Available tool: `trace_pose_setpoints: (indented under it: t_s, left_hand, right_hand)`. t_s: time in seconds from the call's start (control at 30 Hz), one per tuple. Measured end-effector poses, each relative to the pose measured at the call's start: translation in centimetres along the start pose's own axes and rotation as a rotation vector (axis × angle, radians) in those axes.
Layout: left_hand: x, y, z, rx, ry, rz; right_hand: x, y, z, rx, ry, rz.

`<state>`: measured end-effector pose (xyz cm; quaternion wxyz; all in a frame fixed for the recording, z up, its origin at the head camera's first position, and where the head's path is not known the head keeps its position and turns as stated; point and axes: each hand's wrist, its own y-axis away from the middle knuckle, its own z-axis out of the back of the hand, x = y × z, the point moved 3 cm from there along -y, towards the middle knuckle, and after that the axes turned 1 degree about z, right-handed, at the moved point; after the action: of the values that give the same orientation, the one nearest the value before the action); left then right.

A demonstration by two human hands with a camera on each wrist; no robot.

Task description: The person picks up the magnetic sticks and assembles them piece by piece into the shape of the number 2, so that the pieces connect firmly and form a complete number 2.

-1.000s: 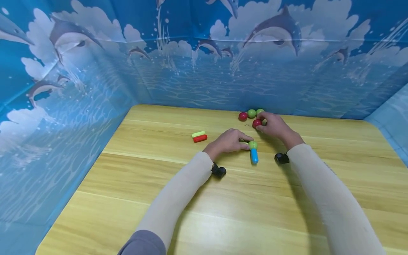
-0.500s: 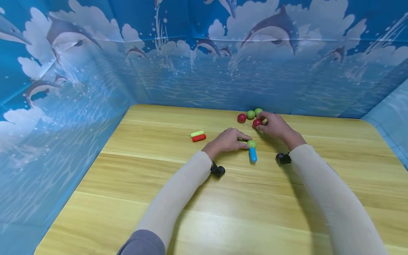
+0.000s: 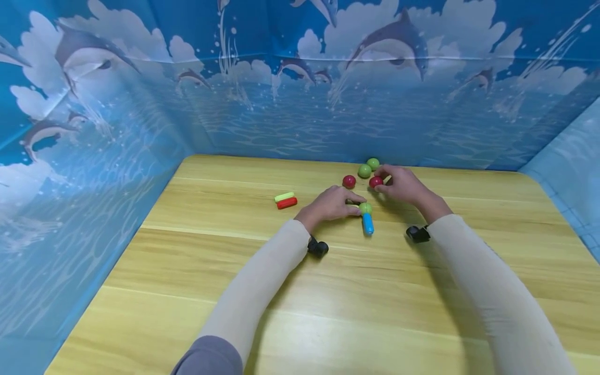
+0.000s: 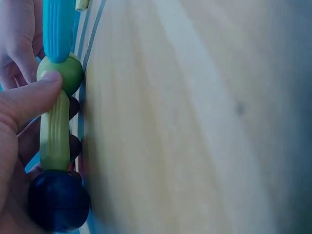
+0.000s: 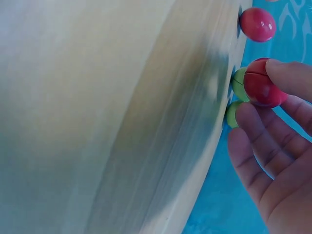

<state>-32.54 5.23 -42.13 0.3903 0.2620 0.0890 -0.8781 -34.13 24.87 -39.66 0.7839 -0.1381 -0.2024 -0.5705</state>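
My left hand (image 3: 330, 203) pinches a green ball (image 4: 73, 73) near the table's back half. From that ball a blue ribbed stick (image 4: 58, 31) runs one way and a yellow-green stick (image 4: 54, 136) the other. A dark blue ball (image 4: 58, 202) is at the yellow-green stick's far end, inside the left hand and hidden in the head view. My right hand (image 3: 405, 186) pinches a red ball (image 5: 261, 87) between thumb and fingers, just behind and to the right of the joined pieces. The two hands are a short way apart.
Two green balls (image 3: 364, 171) and another red ball (image 3: 349, 181) lie at the back edge of the wooden table (image 3: 328, 323). A yellow-green stick (image 3: 284, 197) and a red stick (image 3: 287, 203) lie left of the left hand. A dolphin-print cloth (image 3: 281, 120) hangs behind.
The head view has turned slightly to the right. The loose red ball has shifted a little toward the front, away from the green balls. Both hands keep their holds.
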Motion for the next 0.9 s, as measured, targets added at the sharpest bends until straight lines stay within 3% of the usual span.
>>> trace_pose_setpoints:
  t_s: [0.33,0.63,0.9]
  left_hand:
    - [0.0,-0.4,0.0,-0.002,-0.038,-0.026]
    - [0.0,-0.4,0.1,0.001,-0.029,-0.027]
    - [-0.1,-0.5,0.0,0.002,-0.055,-0.026]
  right_hand:
    - [-1.0,0.8,-0.1,-0.005,-0.05,-0.034]
    - [-1.1,1.1,-0.3,0.071,-0.079,-0.046]
    - [-1.2,0.7,-0.5,0.087,-0.103,-0.072]
